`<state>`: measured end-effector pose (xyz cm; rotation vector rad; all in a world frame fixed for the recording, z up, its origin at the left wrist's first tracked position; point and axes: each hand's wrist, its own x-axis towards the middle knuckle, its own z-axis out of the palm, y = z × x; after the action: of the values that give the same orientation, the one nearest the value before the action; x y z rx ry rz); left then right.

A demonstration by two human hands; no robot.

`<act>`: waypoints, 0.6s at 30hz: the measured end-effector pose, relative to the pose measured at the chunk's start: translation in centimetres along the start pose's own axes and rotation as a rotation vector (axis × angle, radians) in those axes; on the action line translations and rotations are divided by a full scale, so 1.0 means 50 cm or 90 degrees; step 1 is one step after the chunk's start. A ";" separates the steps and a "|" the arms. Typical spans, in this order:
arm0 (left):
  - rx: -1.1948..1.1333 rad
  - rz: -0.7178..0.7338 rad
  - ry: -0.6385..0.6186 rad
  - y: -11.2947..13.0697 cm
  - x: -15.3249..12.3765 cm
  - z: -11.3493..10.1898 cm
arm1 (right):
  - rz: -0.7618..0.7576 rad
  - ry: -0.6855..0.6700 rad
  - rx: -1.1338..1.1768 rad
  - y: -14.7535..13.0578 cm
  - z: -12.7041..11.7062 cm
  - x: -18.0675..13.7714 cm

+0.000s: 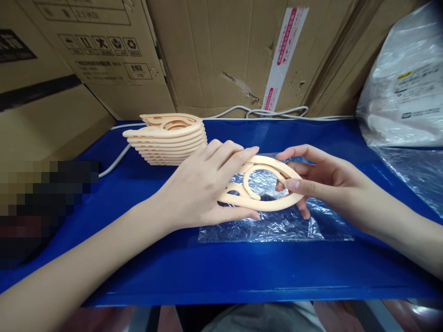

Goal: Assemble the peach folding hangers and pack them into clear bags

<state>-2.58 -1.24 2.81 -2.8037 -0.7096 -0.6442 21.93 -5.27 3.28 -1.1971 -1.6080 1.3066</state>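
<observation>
Both my hands hold one peach-coloured plastic hanger piece (273, 203) just above a clear plastic bag (277, 226) that lies flat on the blue table (207, 267). My left hand (204, 184) grips its left end, fingers over the top and thumb beneath. My right hand (318, 177) pinches its right end, thumb on top. A stack of several identical peach pieces (169, 138) sits behind my left hand, apart from it.
Brown cardboard boxes (221, 50) wall off the back and left of the table. A white cable (277, 113) runs along the back edge. A large plastic bag with a printed label (404, 87) sits at the right, and its film spreads onto the table.
</observation>
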 end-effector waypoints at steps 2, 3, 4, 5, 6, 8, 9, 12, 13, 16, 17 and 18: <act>-0.004 0.005 0.005 -0.001 0.000 0.000 | -0.016 -0.012 -0.027 0.001 -0.001 -0.003; -0.005 0.007 0.008 -0.001 0.000 0.000 | -0.029 -0.011 -0.051 0.002 -0.001 -0.004; -0.005 0.008 0.011 -0.001 0.000 0.001 | -0.051 -0.001 -0.089 0.004 -0.002 -0.007; -0.004 0.009 0.015 -0.001 0.001 0.001 | -0.084 0.017 -0.144 0.006 -0.002 -0.009; -0.002 0.009 0.021 0.000 0.001 0.002 | -0.130 0.037 -0.217 0.007 -0.002 -0.011; 0.003 0.009 0.033 0.005 0.002 0.004 | -0.248 0.065 -0.372 0.010 0.000 -0.013; 0.003 0.009 0.038 0.008 0.003 0.006 | -0.303 0.063 -0.435 0.011 0.002 -0.014; 0.000 0.006 0.046 0.022 0.004 0.009 | -0.383 0.029 -0.518 0.012 0.010 -0.015; -0.004 0.002 0.043 0.026 0.004 0.010 | -0.383 0.022 -0.523 0.012 0.012 -0.015; -0.039 -0.036 0.014 0.029 0.003 0.007 | -0.367 0.023 -0.547 0.005 0.002 -0.014; -0.062 -0.056 -0.005 0.026 0.002 0.003 | -0.358 0.030 -0.557 0.001 -0.009 -0.013; -0.089 -0.076 -0.029 0.020 0.000 -0.002 | -0.350 0.040 -0.566 -0.004 -0.026 -0.011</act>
<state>-2.12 -2.14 2.83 -2.9295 -0.8781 -0.6758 23.24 -5.42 3.79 -1.1042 -2.3395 0.1735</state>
